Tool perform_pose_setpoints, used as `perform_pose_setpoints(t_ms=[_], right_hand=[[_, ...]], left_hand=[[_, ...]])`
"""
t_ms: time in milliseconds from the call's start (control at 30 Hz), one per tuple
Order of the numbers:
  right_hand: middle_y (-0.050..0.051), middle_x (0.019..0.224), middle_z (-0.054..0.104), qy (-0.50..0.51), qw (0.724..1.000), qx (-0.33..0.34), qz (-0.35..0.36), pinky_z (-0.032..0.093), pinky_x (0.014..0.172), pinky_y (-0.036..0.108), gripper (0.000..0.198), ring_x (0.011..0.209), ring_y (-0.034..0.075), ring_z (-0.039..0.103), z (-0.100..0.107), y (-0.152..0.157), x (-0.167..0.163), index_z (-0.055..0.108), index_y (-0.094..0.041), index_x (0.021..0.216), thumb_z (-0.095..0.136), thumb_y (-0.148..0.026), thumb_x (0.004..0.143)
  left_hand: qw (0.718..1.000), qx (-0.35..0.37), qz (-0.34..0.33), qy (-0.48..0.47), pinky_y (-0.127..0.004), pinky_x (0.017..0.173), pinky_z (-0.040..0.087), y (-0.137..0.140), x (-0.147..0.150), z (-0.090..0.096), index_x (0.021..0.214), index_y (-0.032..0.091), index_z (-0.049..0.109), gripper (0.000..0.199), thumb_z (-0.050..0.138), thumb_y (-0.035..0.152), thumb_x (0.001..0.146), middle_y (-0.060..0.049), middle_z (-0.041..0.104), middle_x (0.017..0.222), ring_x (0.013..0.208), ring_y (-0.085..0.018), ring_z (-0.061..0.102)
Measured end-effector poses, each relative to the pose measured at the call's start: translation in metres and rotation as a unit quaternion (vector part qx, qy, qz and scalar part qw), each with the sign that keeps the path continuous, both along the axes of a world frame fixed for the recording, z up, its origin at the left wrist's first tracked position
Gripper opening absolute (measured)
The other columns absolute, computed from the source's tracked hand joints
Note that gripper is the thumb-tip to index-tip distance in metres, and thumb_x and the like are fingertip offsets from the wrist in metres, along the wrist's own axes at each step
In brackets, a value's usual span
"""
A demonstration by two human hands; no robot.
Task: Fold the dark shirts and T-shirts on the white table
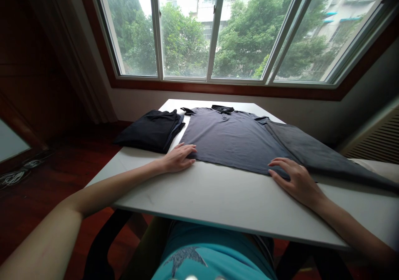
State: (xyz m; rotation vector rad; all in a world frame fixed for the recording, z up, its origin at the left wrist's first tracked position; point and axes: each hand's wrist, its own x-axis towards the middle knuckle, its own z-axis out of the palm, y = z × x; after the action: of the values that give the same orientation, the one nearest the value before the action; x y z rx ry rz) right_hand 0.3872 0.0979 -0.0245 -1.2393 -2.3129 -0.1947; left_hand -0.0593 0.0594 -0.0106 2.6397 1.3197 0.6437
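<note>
A dark grey polo shirt point(230, 136) with a black collar lies spread on the white table point(202, 192), collar toward the window and hem toward me. At the hem's left corner rests my left hand point(180, 157), fingers stretched out over the cloth. My right hand point(294, 179) is at the hem's right side, its fingers apart and lightly bent, fingertips on or just above the fabric. Neither hand grips anything that I can see. Beside the shirt, another dark grey garment point(318, 149) extends to the right, overlapping or touching the shirt's right edge.
A stack of folded dark clothes point(152, 129) sits at the table's left edge. Beyond the table is a wide window point(212, 34). A slatted vent panel point(374, 136) stands at the right. White cables point(18, 174) lie on the red-brown floor at the far left.
</note>
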Motion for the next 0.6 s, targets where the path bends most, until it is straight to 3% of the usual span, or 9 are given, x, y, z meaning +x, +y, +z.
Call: perform_pose_setpoints(t_ms=[100, 267, 433, 600], right_hand=[[0.01, 0.121, 0.061, -0.036, 0.997, -0.005, 0.071, 0.04, 0.097, 0.044, 0.03, 0.113, 0.027, 0.057, 0.002, 0.0, -0.022, 0.062, -0.024, 0.109, 0.05, -0.043, 0.091], [0.01, 0.126, 0.06, -0.054, 0.982, -0.003, 0.179, 0.038, 0.099, 0.046, 0.028, 0.116, 0.026, 0.056, 0.011, 0.003, -0.086, 0.058, -0.024, 0.117, 0.052, -0.032, 0.092], [0.011, 0.118, 0.061, 0.038, 0.968, 0.016, 0.249, 0.039, 0.099, 0.046, 0.028, 0.109, 0.025, 0.056, 0.012, 0.007, -0.135, 0.053, -0.021, 0.107, 0.051, -0.012, 0.081], [0.009, 0.111, 0.06, 0.151, 0.955, -0.006, 0.254, 0.043, 0.092, 0.041, 0.036, 0.103, 0.024, 0.055, 0.008, 0.008, -0.139, 0.048, -0.022, 0.097, 0.046, -0.005, 0.066]], left_hand=[[0.998, -0.026, -0.05, 0.004, -0.042, 0.118, 0.022, 0.0, 0.02, 0.003, 0.128, 0.021, 0.051, 0.038, 0.05, 0.04, 0.095, -0.011, 0.051, 0.141, 0.139, -0.022, 0.039], [0.997, -0.024, -0.072, 0.009, -0.043, 0.116, 0.026, 0.011, 0.069, 0.005, 0.125, 0.021, 0.052, 0.035, 0.05, 0.038, 0.094, -0.01, 0.052, 0.14, 0.134, -0.023, 0.044], [0.994, 0.032, -0.104, 0.006, -0.039, 0.108, 0.037, 0.018, 0.122, -0.001, 0.116, 0.016, 0.055, 0.031, 0.052, 0.024, 0.086, -0.011, 0.06, 0.126, 0.12, -0.024, 0.054], [0.993, 0.054, -0.101, 0.002, -0.04, 0.095, 0.048, 0.03, 0.155, -0.003, 0.116, 0.01, 0.056, 0.043, 0.056, 0.021, 0.075, -0.015, 0.063, 0.115, 0.109, -0.029, 0.057]])
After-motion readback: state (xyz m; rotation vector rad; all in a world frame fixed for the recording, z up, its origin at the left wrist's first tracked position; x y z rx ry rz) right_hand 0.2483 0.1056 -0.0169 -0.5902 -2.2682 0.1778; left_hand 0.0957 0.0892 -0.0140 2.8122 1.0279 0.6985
